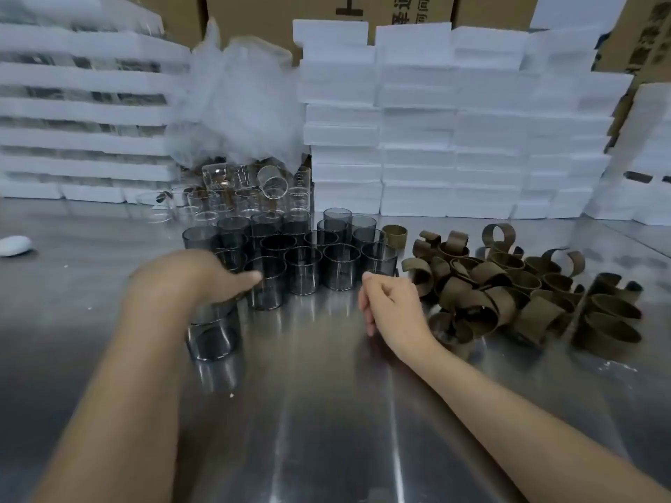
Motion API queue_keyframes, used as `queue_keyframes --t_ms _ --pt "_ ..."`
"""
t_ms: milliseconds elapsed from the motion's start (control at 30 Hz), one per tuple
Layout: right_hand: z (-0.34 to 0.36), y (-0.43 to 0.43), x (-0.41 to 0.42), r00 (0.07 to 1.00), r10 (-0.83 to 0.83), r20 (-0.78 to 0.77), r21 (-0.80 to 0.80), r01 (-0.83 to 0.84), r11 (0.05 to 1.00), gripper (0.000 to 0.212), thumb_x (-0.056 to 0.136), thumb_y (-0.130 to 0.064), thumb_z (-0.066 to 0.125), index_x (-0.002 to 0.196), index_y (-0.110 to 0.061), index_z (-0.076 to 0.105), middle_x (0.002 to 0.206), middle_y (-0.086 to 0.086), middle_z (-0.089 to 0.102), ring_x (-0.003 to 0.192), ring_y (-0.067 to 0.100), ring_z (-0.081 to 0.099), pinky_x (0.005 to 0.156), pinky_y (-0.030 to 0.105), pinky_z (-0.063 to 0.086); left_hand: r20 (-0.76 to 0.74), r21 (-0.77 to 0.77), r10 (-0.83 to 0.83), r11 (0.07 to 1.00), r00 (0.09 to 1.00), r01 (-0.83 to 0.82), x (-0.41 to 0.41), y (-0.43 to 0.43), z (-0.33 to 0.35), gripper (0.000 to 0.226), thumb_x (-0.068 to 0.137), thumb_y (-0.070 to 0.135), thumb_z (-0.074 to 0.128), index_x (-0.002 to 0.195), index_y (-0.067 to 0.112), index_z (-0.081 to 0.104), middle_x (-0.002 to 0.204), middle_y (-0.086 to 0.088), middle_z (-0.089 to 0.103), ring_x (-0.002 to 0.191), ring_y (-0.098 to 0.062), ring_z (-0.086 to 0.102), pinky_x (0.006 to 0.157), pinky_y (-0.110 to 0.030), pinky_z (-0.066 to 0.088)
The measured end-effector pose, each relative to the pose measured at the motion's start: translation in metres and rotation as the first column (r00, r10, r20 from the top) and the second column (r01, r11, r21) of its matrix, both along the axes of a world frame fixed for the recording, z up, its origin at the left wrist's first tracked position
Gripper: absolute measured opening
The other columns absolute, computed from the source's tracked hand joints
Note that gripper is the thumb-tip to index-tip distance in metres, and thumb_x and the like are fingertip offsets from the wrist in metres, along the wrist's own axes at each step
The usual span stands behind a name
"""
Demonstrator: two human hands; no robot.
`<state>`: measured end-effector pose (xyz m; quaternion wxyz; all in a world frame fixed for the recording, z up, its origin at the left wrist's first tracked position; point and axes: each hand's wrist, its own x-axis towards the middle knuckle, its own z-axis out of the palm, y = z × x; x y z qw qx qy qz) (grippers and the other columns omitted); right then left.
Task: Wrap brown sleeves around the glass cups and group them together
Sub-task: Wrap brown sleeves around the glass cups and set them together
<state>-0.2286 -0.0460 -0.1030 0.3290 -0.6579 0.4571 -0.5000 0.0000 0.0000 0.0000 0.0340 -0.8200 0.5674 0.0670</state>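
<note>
Several dark smoky glass cups (303,255) stand bunched together on the metal table (326,393). My left hand (188,281) grips the top of one more dark glass cup (212,334) that stands apart, nearer to me than the bunch. A pile of curled brown sleeves (508,285) lies to the right of the cups. My right hand (390,306) hovers between the cups and the sleeve pile, fingers loosely curled, holding nothing.
Several clear glass cups (250,192) lie and stand behind the dark ones, under crumpled plastic wrap (239,99). Stacks of white foam blocks (454,128) and cardboard boxes (276,12) wall off the back. A small white object (14,245) lies at far left.
</note>
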Motion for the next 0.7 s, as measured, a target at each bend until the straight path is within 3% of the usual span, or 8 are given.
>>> queue_keyframes --t_ms 67,133,233,300,467,567,633,700 --pt "0.002 0.000 0.000 1.000 -0.004 0.002 0.008 0.004 1.000 0.050 0.102 -0.017 0.042 0.060 0.008 0.051 0.040 -0.003 0.044 0.033 0.011 0.043 0.043 0.019 0.037 -0.118 0.222 0.044 0.975 0.992 -0.016 0.009 0.000 0.002 0.115 0.061 0.085 0.048 0.148 0.011 0.035 0.150 -0.010 0.042 0.118 -0.029 0.057 0.088 -0.040 0.054" --pt "0.002 0.000 0.001 1.000 0.007 0.011 0.012 -0.008 1.000 0.050 0.102 -0.017 0.042 0.061 0.008 0.052 0.040 -0.002 0.045 0.033 0.012 0.044 0.044 0.018 0.037 -0.242 0.314 0.084 0.950 0.967 -0.004 0.014 0.007 0.004 0.129 0.045 0.073 0.070 0.149 0.010 0.027 0.147 -0.010 0.042 0.102 -0.023 0.061 0.067 -0.036 0.058" --pt "0.003 0.001 0.001 1.000 0.023 0.009 0.021 -0.024 1.000 0.050 0.102 -0.018 0.042 0.062 0.008 0.052 0.042 0.000 0.046 0.034 0.012 0.045 0.044 0.017 0.038 -0.300 0.271 0.058 0.962 0.952 0.027 0.015 0.006 -0.003 0.112 0.052 0.039 0.093 0.140 0.008 0.031 0.128 -0.015 0.053 0.098 -0.025 0.065 0.078 -0.045 0.060" --pt "0.003 0.002 0.001 0.999 0.042 0.004 0.029 -0.042 0.999 0.049 0.102 -0.019 0.043 0.062 0.008 0.053 0.044 0.003 0.047 0.034 0.013 0.046 0.044 0.017 0.038 -0.323 0.221 0.075 0.975 0.943 -0.002 0.015 0.006 -0.005 0.095 0.062 0.021 0.092 0.135 0.008 0.032 0.117 -0.018 0.058 0.096 -0.030 0.067 0.083 -0.048 0.059" --pt "0.003 0.003 0.000 0.998 0.065 0.003 0.048 -0.065 0.997 0.049 0.102 -0.021 0.043 0.064 0.009 0.053 0.048 0.008 0.048 0.035 0.014 0.047 0.045 0.019 0.038 -0.339 0.228 0.064 0.974 0.939 0.015 0.015 0.000 -0.010 0.094 0.068 0.026 0.089 0.137 0.011 0.028 0.123 -0.017 0.057 0.093 -0.029 0.068 0.085 -0.047 0.058" --pt "0.002 0.002 0.001 0.998 0.066 0.016 0.053 -0.067 0.996 0.049 0.102 -0.019 0.044 0.063 0.010 0.053 0.046 0.007 0.047 0.035 0.015 0.045 0.044 0.021 0.038 -0.386 0.241 0.015 0.967 0.922 0.085 0.011 0.004 -0.007 0.079 0.068 0.032 0.087 0.125 0.012 0.037 0.114 -0.013 0.059 0.088 -0.026 0.070 0.081 -0.041 0.060" --pt "0.002 0.001 0.001 0.997 0.069 0.027 0.074 -0.071 0.995 0.050 0.102 -0.020 0.043 0.062 0.008 0.054 0.045 0.006 0.046 0.035 0.016 0.045 0.043 0.020 0.037 -0.543 0.195 -0.112 0.947 0.832 0.254 0.003 0.005 -0.004 0.073 0.061 0.035 0.091 0.112 0.015 0.043 0.108 -0.009 0.062 0.085 -0.019 0.070 0.068 -0.030 0.059" --pt "0.004 0.000 0.002 0.991 0.076 0.110 0.115 -0.089 0.989 0.050 0.103 -0.021 0.041 0.061 0.000 0.056 0.045 0.004 0.047 0.035 0.014 0.045 0.038 0.018 0.034 -0.690 0.092 -0.264 0.891 0.673 0.444 -0.015 0.005 -0.003 0.077 0.056 0.037 0.094 0.111 0.018 0.044 0.103 -0.004 0.068 0.084 -0.015 0.071 0.066 -0.024 0.055"
